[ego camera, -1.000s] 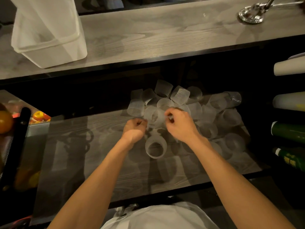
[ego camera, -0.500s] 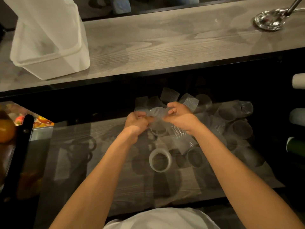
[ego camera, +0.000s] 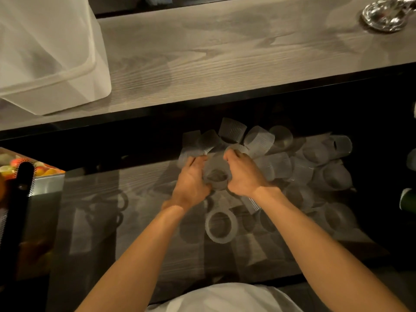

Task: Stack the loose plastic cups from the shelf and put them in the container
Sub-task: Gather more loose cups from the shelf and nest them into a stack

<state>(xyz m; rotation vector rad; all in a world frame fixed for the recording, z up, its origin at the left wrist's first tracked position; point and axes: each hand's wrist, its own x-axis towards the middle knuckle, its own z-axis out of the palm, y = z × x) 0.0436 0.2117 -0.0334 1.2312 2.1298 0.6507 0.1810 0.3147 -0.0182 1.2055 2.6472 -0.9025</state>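
Several clear ribbed plastic cups (ego camera: 265, 140) lie in a loose pile at the back of the lower wooden shelf (ego camera: 139, 221). My left hand (ego camera: 191, 183) and my right hand (ego camera: 244, 174) both grip one translucent cup (ego camera: 217, 174) between them, its mouth facing me. Whether other cups are nested inside it is unclear. A single upright cup (ego camera: 221, 226) stands just in front of my hands. The white translucent container (ego camera: 51, 55) sits on the upper counter at the far left.
The wooden counter top (ego camera: 225, 52) overhangs the back of the shelf. A shiny metal base (ego camera: 385, 15) stands at its far right. A tray of colourful fruit (ego camera: 24, 170) with a black handle sits left. Rolls and bottles (ego camera: 408, 199) line the right edge.
Both hands have closed around one cup and drawn it slightly toward me out of the pile. The view has shifted, so the container looks closer.
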